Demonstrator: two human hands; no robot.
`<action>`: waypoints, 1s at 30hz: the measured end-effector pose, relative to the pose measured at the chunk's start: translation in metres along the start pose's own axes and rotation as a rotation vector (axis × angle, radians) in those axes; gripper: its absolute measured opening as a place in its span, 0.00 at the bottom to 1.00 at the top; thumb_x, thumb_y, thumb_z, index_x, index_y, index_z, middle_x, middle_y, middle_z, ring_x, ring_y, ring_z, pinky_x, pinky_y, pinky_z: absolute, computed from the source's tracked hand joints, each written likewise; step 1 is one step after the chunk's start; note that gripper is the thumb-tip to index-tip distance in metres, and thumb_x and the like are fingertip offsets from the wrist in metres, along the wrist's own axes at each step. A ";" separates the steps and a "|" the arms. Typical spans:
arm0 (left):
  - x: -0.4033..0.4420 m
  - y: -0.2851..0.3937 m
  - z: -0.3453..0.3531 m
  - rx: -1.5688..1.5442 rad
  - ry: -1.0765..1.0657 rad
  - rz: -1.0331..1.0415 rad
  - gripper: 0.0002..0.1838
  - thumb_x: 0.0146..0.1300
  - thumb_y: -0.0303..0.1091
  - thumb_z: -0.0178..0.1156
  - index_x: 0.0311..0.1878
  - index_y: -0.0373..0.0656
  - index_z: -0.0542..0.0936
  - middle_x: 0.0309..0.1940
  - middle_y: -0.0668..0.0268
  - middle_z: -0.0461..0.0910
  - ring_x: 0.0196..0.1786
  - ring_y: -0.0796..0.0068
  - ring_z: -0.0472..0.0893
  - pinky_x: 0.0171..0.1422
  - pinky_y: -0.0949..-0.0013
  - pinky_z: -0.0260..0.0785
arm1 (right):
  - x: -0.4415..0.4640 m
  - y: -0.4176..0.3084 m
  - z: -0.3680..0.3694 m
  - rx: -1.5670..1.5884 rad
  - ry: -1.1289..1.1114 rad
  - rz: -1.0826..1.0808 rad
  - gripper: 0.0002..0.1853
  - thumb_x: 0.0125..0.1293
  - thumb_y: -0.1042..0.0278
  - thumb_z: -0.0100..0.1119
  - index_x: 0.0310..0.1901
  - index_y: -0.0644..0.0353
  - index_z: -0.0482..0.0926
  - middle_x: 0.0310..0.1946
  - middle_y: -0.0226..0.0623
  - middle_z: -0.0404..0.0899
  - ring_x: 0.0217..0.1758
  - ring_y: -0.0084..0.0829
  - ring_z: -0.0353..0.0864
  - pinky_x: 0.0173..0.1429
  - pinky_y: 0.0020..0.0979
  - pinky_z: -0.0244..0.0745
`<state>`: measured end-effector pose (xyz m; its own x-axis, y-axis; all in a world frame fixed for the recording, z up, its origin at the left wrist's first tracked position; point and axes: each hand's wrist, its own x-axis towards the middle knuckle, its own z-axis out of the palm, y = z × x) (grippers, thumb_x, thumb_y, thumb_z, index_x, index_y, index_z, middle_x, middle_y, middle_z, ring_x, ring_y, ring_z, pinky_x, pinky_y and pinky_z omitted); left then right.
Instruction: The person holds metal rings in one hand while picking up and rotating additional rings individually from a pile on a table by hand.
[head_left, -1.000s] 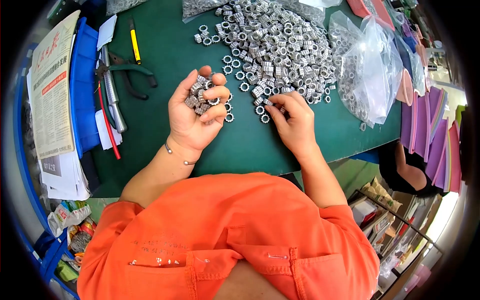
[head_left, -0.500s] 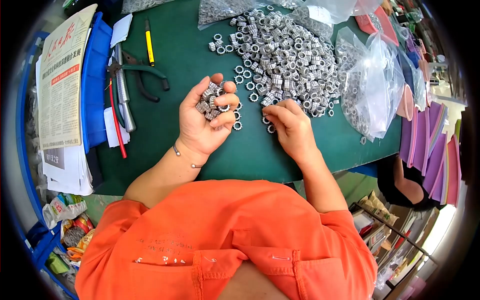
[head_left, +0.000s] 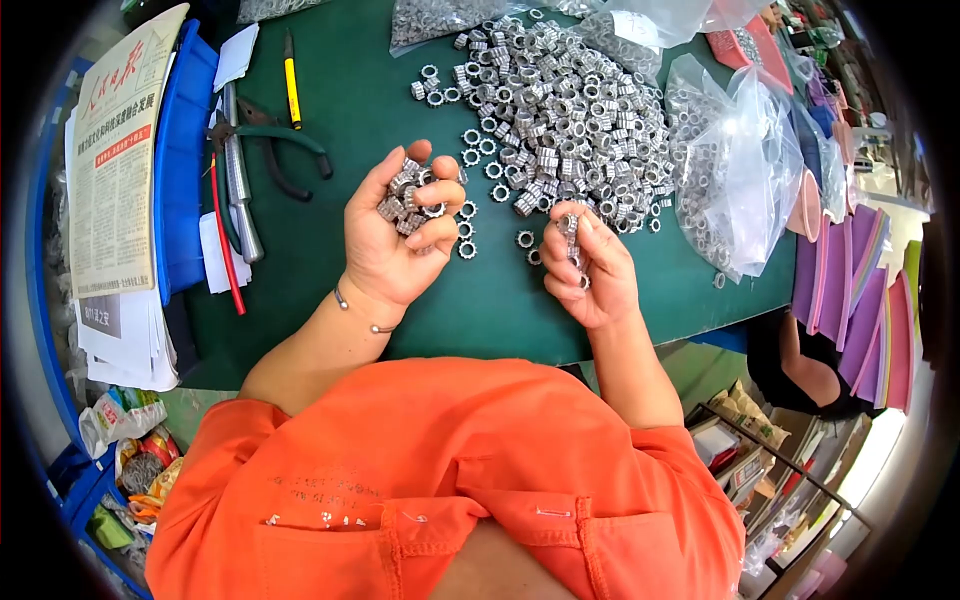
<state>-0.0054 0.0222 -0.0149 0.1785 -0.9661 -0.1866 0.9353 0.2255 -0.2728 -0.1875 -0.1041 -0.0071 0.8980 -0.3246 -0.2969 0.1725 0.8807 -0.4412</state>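
Observation:
My left hand (head_left: 382,248) is curled around a cluster of small toothed metal rings (head_left: 405,205), palm turned up. Several rings show between its fingers. My right hand (head_left: 605,278) pinches a few more toothed metal rings (head_left: 571,238) in a short row between thumb and fingers, just in front of the heap. A large heap of the same rings (head_left: 575,120) spreads over the green table (head_left: 480,320) beyond both hands. Two loose rings (head_left: 525,239) lie just left of my right hand, and others lie near my left fingers.
Clear plastic bags (head_left: 735,170) of rings stand right of the heap, with a pink bin (head_left: 768,60) behind. At the left lie pliers (head_left: 265,132), a yellow marker (head_left: 291,90), a blue tray (head_left: 190,150) and a newspaper (head_left: 115,170). Another person's arm (head_left: 812,375) shows at right.
My right hand has lifted from the table and turned, now showing several rings in its fingers. The left hand still holds its cluster, barely moved.

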 end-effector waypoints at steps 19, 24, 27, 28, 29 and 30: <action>0.000 -0.001 -0.002 0.004 0.014 -0.002 0.10 0.64 0.38 0.50 0.41 0.43 0.75 0.37 0.61 0.71 0.32 0.79 0.70 0.18 0.79 0.57 | -0.010 0.012 0.003 -1.695 0.336 -0.482 0.09 0.52 0.71 0.66 0.34 0.62 0.79 0.21 0.30 0.72 0.21 0.20 0.69 0.23 0.22 0.64; -0.001 -0.002 0.001 0.010 0.011 0.005 0.10 0.65 0.36 0.50 0.41 0.39 0.75 0.37 0.64 0.68 0.32 0.80 0.69 0.17 0.80 0.55 | -0.011 0.017 0.006 -1.705 0.285 -0.526 0.10 0.49 0.73 0.68 0.34 0.61 0.78 0.23 0.31 0.69 0.22 0.22 0.69 0.26 0.23 0.67; -0.001 -0.002 0.000 0.011 0.016 0.009 0.10 0.65 0.36 0.50 0.40 0.40 0.75 0.37 0.64 0.68 0.32 0.81 0.69 0.17 0.80 0.55 | -0.014 0.014 0.004 -1.468 0.244 -0.507 0.10 0.49 0.79 0.66 0.34 0.62 0.77 0.30 0.32 0.73 0.27 0.20 0.70 0.31 0.20 0.66; 0.000 -0.001 -0.002 0.010 0.019 0.004 0.10 0.64 0.37 0.50 0.41 0.41 0.75 0.37 0.62 0.70 0.32 0.79 0.70 0.18 0.80 0.56 | -0.015 0.013 0.004 -1.327 0.233 -0.499 0.09 0.49 0.81 0.65 0.33 0.63 0.77 0.33 0.32 0.74 0.29 0.19 0.70 0.33 0.18 0.66; 0.000 -0.001 -0.002 0.009 0.020 -0.002 0.10 0.64 0.38 0.51 0.41 0.43 0.75 0.37 0.61 0.71 0.32 0.78 0.70 0.18 0.79 0.58 | -0.017 0.013 0.001 -1.279 0.204 -0.487 0.12 0.50 0.84 0.63 0.37 0.63 0.76 0.37 0.32 0.74 0.31 0.18 0.69 0.36 0.17 0.65; 0.000 -0.001 -0.002 0.008 0.020 -0.002 0.10 0.64 0.38 0.51 0.41 0.43 0.75 0.37 0.61 0.71 0.32 0.78 0.70 0.18 0.79 0.58 | -0.018 0.014 0.001 -1.279 0.205 -0.487 0.12 0.50 0.84 0.63 0.37 0.63 0.76 0.37 0.32 0.74 0.31 0.18 0.69 0.36 0.17 0.65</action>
<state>-0.0068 0.0221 -0.0171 0.1703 -0.9638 -0.2051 0.9382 0.2222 -0.2654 -0.2011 -0.0858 -0.0066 0.7609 -0.6476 0.0416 -0.1387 -0.2249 -0.9644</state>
